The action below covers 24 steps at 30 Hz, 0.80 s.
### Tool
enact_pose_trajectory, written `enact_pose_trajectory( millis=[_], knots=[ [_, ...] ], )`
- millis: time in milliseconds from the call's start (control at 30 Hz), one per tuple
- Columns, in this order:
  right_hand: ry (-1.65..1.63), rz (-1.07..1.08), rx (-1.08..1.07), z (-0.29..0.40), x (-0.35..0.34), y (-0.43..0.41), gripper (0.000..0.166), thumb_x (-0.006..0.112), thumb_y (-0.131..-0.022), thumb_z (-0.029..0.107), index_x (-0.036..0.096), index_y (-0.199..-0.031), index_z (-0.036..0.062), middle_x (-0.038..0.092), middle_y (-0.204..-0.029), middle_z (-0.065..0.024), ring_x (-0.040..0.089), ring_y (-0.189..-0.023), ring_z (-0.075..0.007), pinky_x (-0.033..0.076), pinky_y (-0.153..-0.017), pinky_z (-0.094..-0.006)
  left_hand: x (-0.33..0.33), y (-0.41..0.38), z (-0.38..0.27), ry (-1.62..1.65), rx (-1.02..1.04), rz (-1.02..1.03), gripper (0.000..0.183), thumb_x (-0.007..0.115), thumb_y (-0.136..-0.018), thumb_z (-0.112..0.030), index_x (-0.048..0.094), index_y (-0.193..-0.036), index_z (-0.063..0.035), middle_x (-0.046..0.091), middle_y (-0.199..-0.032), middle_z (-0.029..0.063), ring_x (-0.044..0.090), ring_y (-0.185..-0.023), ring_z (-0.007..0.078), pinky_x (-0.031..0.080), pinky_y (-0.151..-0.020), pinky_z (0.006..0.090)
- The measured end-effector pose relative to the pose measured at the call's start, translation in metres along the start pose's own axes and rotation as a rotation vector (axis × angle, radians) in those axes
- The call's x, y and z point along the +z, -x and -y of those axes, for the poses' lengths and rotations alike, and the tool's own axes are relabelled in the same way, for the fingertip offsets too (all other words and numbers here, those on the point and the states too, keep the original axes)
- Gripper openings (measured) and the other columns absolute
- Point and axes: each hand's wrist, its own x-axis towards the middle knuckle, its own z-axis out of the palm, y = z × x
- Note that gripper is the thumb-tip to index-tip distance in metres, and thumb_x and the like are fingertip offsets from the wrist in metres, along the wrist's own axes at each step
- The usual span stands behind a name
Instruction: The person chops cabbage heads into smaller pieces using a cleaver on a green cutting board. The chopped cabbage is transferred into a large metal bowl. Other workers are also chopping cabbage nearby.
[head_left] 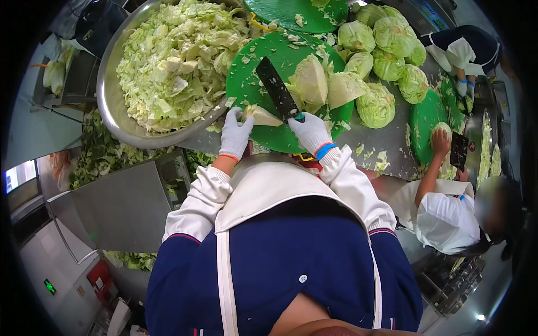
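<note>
My right hand (311, 131), in a white glove, grips the handle of a dark-bladed cleaver (277, 88). Bits of cabbage cling to its blade, which points up and left over a round green cutting board (269, 138). At the board's left edge my gloved left hand (236, 131) has its thumb and fingers against a cabbage wedge (262, 116). Larger cut cabbage pieces (310, 80) rest on the board beyond the cleaver, and one wedge (345, 89) lies at its right side. Cabbage scraps are scattered across the board.
A wide steel bowl (110, 119) of chopped cabbage (180, 67) stands at the left, close to my left hand. Whole cabbages (388, 63) are piled at the right. Another green board (294, 19) lies beyond mine. A co-worker (445, 218) holds a cleaver (458, 150) at the right.
</note>
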Motion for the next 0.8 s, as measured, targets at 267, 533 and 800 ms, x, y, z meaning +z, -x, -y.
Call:
enact_pose_trajectory(
  millis=[267, 533, 800],
  knots=[
    [0.217, 0.055, -0.078, -0.019, 0.006, 0.024, 0.041, 0.062, -0.089, 0.041, 0.068, -0.093, 0.0007, 0.066, -0.078, -0.0193, 0.065, -0.073, -0.0341, 0.051, -0.067, -0.0432, -0.008, -0.002, 0.001, -0.523, 0.202, 0.034, 0.061, 0.063, -0.090, -0.038, 0.053, -0.143, -0.0112, 0.058, -0.125, 0.0240, 0.059, -0.114, 0.0390, 0.047, -0.100, 0.0442],
    [0.139, -0.024, -0.174, -0.020, -0.008, 0.041, 0.041, 0.064, -0.090, 0.041, 0.066, -0.092, -0.0007, 0.067, -0.075, -0.0188, 0.065, -0.061, -0.0331, 0.052, -0.059, -0.0414, -0.012, 0.003, 0.023, -0.172, 0.186, 0.068, 0.036, 0.059, -0.095, -0.013, 0.058, -0.129, 0.0000, 0.062, -0.125, 0.0153, 0.061, -0.112, 0.0234, 0.048, -0.099, 0.0342],
    [0.318, 0.095, -0.178, -0.003, 0.000, 0.038, 0.039, 0.064, -0.083, 0.039, 0.074, -0.092, 0.0024, 0.071, -0.094, -0.0252, 0.068, -0.090, -0.0433, 0.054, -0.081, -0.0503, -0.012, -0.009, 0.033, -0.249, 0.286, 0.146, 0.046, 0.060, -0.091, -0.009, 0.053, -0.135, 0.0038, 0.060, -0.131, 0.0186, 0.056, -0.123, 0.0284, 0.042, -0.108, 0.0379]
  ],
)
